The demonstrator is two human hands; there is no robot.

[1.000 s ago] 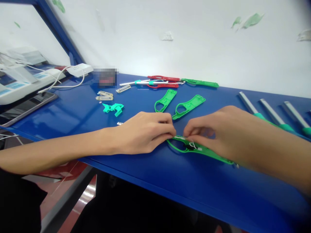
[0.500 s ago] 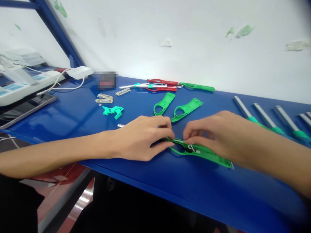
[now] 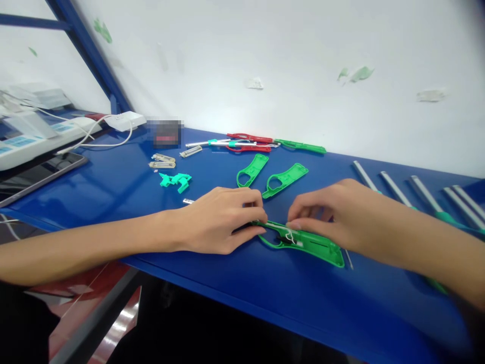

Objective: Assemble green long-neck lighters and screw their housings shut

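Note:
A green lighter casing half [image 3: 322, 247] lies in front of me, its hollow side up. Inside it are a black part [image 3: 283, 240], a looped white wire [image 3: 290, 235] and a thin rod along the upper edge. My left hand [image 3: 220, 220] pinches the casing's narrow left end between thumb and fingers. Above its middle, my right hand [image 3: 329, 207] has thumb and fingertips pressed together at the wire and upper edge; whatever they grip is too small to make out. Beyond my hands lie two loose green casing halves [image 3: 259, 164], [image 3: 297, 174].
Teal plastic pieces [image 3: 176, 181] and clear fuel tanks [image 3: 162, 161] lie at left. Red casings [image 3: 252, 137] and metal rods sit near the wall. Several metal tubes with teal ends [image 3: 426, 193] stretch along the right. A phone [image 3: 45, 174] and power strip [image 3: 45, 136] occupy the far left.
The view has shifted slightly. Both hands stay at the green casing; the right hand's fingertips remain by the wire, and a thin metal shaft shows more beyond the casing's right end.

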